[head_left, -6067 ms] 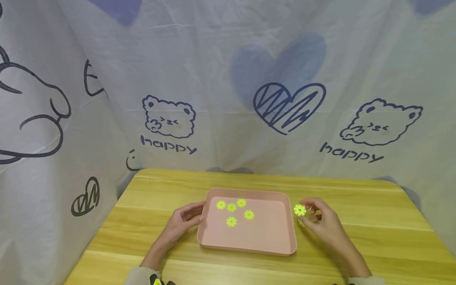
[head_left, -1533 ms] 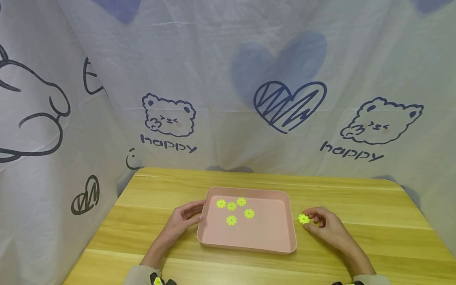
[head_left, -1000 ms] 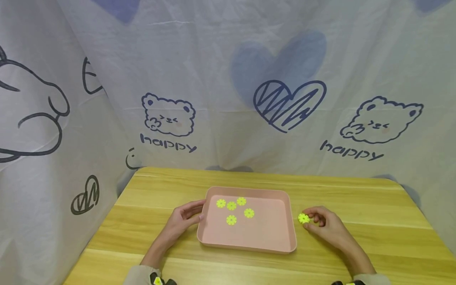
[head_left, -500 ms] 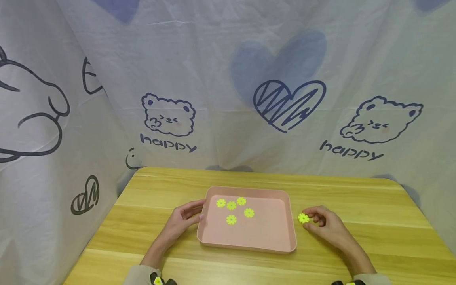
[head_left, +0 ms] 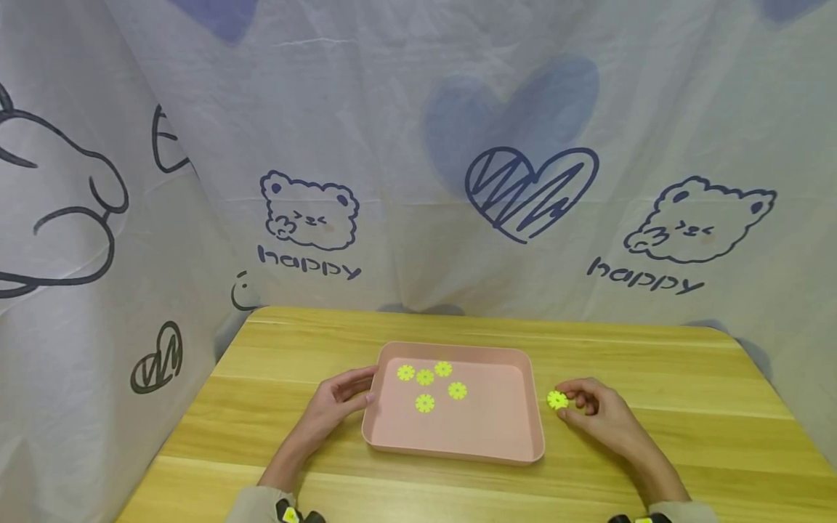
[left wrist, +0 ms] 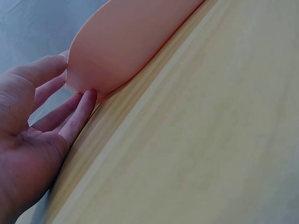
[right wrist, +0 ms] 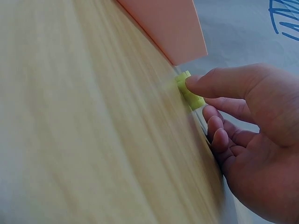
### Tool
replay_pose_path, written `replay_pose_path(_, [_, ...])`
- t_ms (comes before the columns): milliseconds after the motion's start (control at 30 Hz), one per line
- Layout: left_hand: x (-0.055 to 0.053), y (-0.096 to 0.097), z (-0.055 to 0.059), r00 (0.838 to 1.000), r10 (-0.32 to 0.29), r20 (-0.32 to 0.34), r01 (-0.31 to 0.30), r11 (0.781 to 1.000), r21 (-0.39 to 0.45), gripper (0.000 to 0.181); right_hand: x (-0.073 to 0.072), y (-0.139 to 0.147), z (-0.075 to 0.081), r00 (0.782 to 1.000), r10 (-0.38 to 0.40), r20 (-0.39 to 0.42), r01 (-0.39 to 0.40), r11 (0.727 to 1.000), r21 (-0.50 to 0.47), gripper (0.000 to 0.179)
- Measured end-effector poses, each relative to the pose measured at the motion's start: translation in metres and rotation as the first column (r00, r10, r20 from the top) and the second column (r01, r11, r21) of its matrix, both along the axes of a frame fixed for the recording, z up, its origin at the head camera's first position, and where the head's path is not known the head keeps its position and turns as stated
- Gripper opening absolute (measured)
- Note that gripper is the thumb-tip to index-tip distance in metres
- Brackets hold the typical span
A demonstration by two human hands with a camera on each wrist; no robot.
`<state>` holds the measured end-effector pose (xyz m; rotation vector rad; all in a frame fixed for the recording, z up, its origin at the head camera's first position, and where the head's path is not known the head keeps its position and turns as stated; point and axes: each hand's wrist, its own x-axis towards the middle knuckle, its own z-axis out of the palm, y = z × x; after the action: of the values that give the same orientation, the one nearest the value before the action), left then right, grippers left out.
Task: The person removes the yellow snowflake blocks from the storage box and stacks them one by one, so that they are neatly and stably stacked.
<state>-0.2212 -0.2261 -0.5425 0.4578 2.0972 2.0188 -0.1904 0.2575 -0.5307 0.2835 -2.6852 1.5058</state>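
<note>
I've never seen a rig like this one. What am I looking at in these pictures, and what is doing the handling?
There is no machine here, only a person working bare-handed. The wide picture comes from a camera worn on the head, looking forward and down; the two close ones come from a camera on each wrist. On the yellow wood-grain table stands a shallow pink rectangular tray, with five bright yellow-green notched discs inside. The left hand holds the tray's left end. Beyond the right end, the right hand pinches a bright yellow-green notched piece in its grip; I can't tell whether it is one disc or several together. Behind hangs a white sheet printed with bears and hearts.
</note>
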Motion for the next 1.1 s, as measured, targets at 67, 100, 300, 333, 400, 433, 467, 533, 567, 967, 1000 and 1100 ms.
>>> replay_pose_path(67, [0.0002, 0.0, 0.0008, 1.0, -0.002, 0.002, 0.002, 1.0, 0.003, 0.051, -0.0002, 0.0, 0.0003, 1.0, -0.002, 0.003, 0.002, 1.0, 0.002, 0.031])
replay_pose_path(100, [0.0002, 0.0001, 0.001, 1.0, -0.002, 0.002, 0.002, 1.0, 0.004, 0.051, -0.0002, 0.0, 0.0004, 1.0, -0.002, 0.003, 0.002, 1.0, 0.002, 0.031])
replay_pose_path(300, [0.0005, 0.0008, 0.0023, 1.0, 0.015, 0.023, -0.015, 1.0, -0.003, 0.051, -0.0005, 0.0007, 0.0001, 1.0, 0.004, 0.009, -0.004, 1.0, -0.011, 0.032])
replay_pose_path(333, [0.0005, 0.0009, 0.0024, 1.0, 0.016, 0.026, -0.016, 1.0, -0.004, 0.051, -0.0005, 0.0009, 0.0, 1.0, 0.005, 0.011, -0.005, 1.0, -0.015, 0.033])
replay_pose_path(400, [0.0006, 0.0012, 0.0028, 0.999, 0.02, 0.032, -0.02, 1.0, -0.004, 0.051, -0.0006, 0.0012, 0.0001, 1.0, 0.007, 0.017, -0.007, 1.0, -0.022, 0.033])
replay_pose_path(433, [0.0006, 0.0012, 0.0027, 0.999, 0.022, 0.035, -0.022, 1.0, -0.004, 0.05, -0.0006, 0.0013, 0.0002, 1.0, 0.008, 0.019, -0.007, 1.0, -0.026, 0.034])
replay_pose_path(467, [0.0007, 0.0011, 0.0029, 0.999, 0.02, 0.031, -0.02, 1.0, -0.004, 0.051, -0.0007, 0.0014, 0.0003, 1.0, 0.008, 0.02, -0.008, 1.0, -0.029, 0.034])
replay_pose_path(533, [0.0005, 0.001, 0.0027, 0.999, 0.018, 0.027, -0.018, 1.0, -0.005, 0.051, -0.0005, 0.0017, 0.0003, 1.0, 0.009, 0.02, -0.008, 0.999, -0.032, 0.034])
replay_pose_path(567, [0.0005, 0.0009, 0.0029, 1.0, 0.017, 0.024, -0.017, 1.0, -0.005, 0.051, -0.0005, 0.0018, 0.0002, 1.0, 0.009, 0.018, -0.009, 0.999, -0.033, 0.034])
replay_pose_path(967, [0.0003, 0.0007, 0.0025, 1.0, 0.012, 0.027, -0.012, 1.0, 0.007, 0.051, -0.0007, 0.0031, -0.0026, 1.0, -0.014, 0.016, 0.014, 0.999, -0.047, 0.03])
replay_pose_path(1000, [0.0003, 0.0008, 0.0024, 0.999, 0.014, 0.031, -0.015, 1.0, 0.008, 0.051, -0.0004, 0.0028, -0.0025, 1.0, -0.024, 0.013, 0.024, 0.999, -0.042, 0.029])
replay_pose_path(1100, [0.0006, 0.0008, 0.0024, 0.999, 0.017, 0.033, -0.017, 1.0, 0.008, 0.051, 0.0007, 0.0007, 0.0002, 0.998, -0.054, -0.01, 0.054, 0.998, -0.029, 0.027])
